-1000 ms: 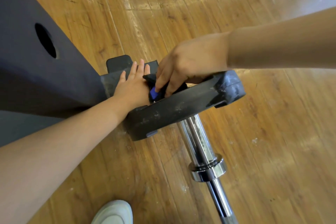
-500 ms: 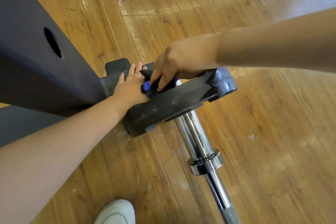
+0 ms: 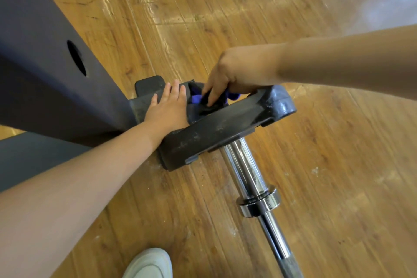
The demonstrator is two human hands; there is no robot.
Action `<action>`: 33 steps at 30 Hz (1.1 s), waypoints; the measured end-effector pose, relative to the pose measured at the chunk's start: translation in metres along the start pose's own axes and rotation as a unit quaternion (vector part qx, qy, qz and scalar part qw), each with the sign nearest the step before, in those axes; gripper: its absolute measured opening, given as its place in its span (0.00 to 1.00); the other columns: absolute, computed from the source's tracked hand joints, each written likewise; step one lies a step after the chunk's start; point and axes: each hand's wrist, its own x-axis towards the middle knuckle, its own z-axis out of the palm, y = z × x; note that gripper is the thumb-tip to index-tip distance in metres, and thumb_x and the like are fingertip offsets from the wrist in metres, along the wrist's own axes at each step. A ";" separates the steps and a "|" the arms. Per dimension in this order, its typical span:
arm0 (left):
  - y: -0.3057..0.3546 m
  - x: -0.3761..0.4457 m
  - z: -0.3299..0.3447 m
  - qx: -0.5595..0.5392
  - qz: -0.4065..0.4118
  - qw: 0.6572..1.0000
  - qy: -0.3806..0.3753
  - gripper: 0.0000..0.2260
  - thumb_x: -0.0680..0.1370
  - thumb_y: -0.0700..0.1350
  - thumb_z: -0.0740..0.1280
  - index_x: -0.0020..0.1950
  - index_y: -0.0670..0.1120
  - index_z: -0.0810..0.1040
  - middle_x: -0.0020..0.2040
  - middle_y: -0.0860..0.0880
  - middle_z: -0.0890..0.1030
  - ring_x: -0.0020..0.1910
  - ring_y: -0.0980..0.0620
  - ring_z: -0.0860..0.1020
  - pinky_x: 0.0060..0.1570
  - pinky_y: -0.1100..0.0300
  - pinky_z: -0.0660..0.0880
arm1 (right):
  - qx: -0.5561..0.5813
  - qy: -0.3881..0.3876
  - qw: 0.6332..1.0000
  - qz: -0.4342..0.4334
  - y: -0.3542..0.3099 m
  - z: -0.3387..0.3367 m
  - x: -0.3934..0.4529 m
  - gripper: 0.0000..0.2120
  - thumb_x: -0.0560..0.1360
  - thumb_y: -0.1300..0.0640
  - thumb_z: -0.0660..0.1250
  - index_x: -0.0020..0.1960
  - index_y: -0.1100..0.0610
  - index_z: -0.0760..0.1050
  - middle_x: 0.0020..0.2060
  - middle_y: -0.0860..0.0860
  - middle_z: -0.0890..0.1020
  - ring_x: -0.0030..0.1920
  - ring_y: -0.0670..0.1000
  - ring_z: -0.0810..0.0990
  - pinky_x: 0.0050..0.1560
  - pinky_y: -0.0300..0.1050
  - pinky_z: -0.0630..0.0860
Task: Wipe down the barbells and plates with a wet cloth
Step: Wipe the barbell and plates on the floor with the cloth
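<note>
My left hand [image 3: 168,106] lies open and flat on the plate [image 3: 225,126] to steady it, I judge. My right hand [image 3: 234,74] grips the cloth [image 3: 196,98], pressing it into the plate's recess, on the bar [image 3: 250,171].

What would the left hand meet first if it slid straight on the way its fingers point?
Probably the dark pad just past the fingertips of the left hand, which lies flat beside the plate. Depth is unclear; the pad may sit lower.
</note>
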 end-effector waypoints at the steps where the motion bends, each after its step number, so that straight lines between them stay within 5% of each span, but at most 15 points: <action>1: 0.000 0.000 0.000 -0.009 0.002 1.000 0.000 0.25 0.83 0.44 0.50 0.77 0.39 0.43 0.78 0.42 0.42 0.76 0.45 0.43 0.71 0.44 0.50 | 0.002 -0.016 1.000 0.004 0.003 0.001 0.000 0.21 0.70 0.73 0.63 0.56 0.56 0.82 0.58 0.47 0.80 0.58 0.45 0.77 0.59 0.37 0.70; 5: -0.001 -0.002 -0.004 -0.062 0.001 0.998 -0.016 0.26 0.82 0.40 0.52 0.77 0.39 0.44 0.78 0.42 0.42 0.76 0.44 0.42 0.71 0.44 0.50 | -0.084 -0.041 0.995 0.031 0.009 -0.006 -0.017 0.20 0.70 0.74 0.64 0.52 0.54 0.84 0.51 0.50 0.84 0.52 0.51 0.81 0.53 0.48 0.76; 8: 0.000 -0.006 -0.012 -0.202 -0.020 0.979 0.004 0.27 0.80 0.40 0.59 0.76 0.38 0.51 0.77 0.41 0.52 0.76 0.43 0.51 0.69 0.46 0.58 | -0.113 0.086 0.990 0.015 0.009 -0.005 -0.046 0.21 0.68 0.73 0.63 0.52 0.55 0.84 0.52 0.51 0.84 0.51 0.55 0.82 0.50 0.46 0.76; 11: 0.004 -0.017 -0.024 -0.399 -0.064 0.913 0.060 0.25 0.81 0.44 0.58 0.77 0.45 0.55 0.72 0.49 0.64 0.65 0.49 0.70 0.57 0.58 0.68 | -0.125 0.264 0.956 -0.007 -0.004 0.004 -0.073 0.22 0.62 0.73 0.62 0.50 0.59 0.84 0.50 0.54 0.84 0.46 0.58 0.83 0.43 0.51 0.79; 15: 0.015 -0.035 -0.043 -0.551 -0.041 0.818 0.160 0.19 0.82 0.42 0.56 0.74 0.47 0.65 0.71 0.52 0.69 0.67 0.54 0.69 0.59 0.65 0.62 | -0.111 0.406 0.907 0.029 -0.032 0.032 -0.089 0.20 0.64 0.78 0.68 0.52 0.62 0.82 0.52 0.58 0.83 0.49 0.61 0.82 0.44 0.56 0.80; 19: 0.025 -0.084 -0.048 -0.449 0.092 0.851 0.258 0.22 0.79 0.34 0.55 0.72 0.49 0.68 0.60 0.49 0.78 0.48 0.68 0.74 0.51 0.73 0.67 | -0.142 0.454 0.879 0.033 -0.060 0.065 -0.084 0.15 0.70 0.74 0.66 0.53 0.63 0.82 0.53 0.59 0.82 0.54 0.61 0.80 0.53 0.54 0.78; 23: 0.029 -0.122 -0.037 -0.348 0.199 0.838 0.371 0.28 0.76 0.36 0.62 0.75 0.45 0.60 0.74 0.49 0.63 0.70 0.66 0.54 0.72 0.67 0.51 | -0.145 0.519 0.843 0.011 -0.080 0.074 -0.082 0.13 0.76 0.70 0.60 0.55 0.64 0.80 0.53 0.60 0.82 0.55 0.60 0.80 0.56 0.52 0.77; 28: 0.056 -0.149 -0.031 -0.339 0.205 0.844 0.361 0.45 0.68 0.49 0.75 0.77 0.46 0.50 0.74 0.49 0.63 0.70 0.58 0.59 0.71 0.56 0.59 | -0.126 0.513 0.849 0.006 -0.108 0.085 -0.081 0.24 0.71 0.70 0.54 0.66 0.61 0.67 0.65 0.62 0.73 0.61 0.54 0.75 0.57 0.40 0.73; 31: 0.067 -0.149 -0.033 -0.292 0.169 0.865 0.372 0.37 0.71 0.50 0.73 0.75 0.45 0.59 0.69 0.50 0.70 0.66 0.55 0.67 0.67 0.56 0.64 | -0.119 0.479 0.868 0.057 -0.109 0.094 -0.092 0.25 0.71 0.67 0.53 0.68 0.62 0.65 0.68 0.62 0.70 0.67 0.53 0.69 0.59 0.38 0.73; 33: 0.071 -0.145 -0.035 -0.234 0.157 0.884 0.372 0.34 0.74 0.50 0.69 0.76 0.45 0.58 0.72 0.49 0.68 0.69 0.52 0.65 0.68 0.58 0.61 | -0.117 0.442 0.886 0.080 -0.107 0.101 -0.102 0.28 0.70 0.64 0.52 0.71 0.63 0.63 0.71 0.60 0.66 0.70 0.54 0.65 0.62 0.48 0.73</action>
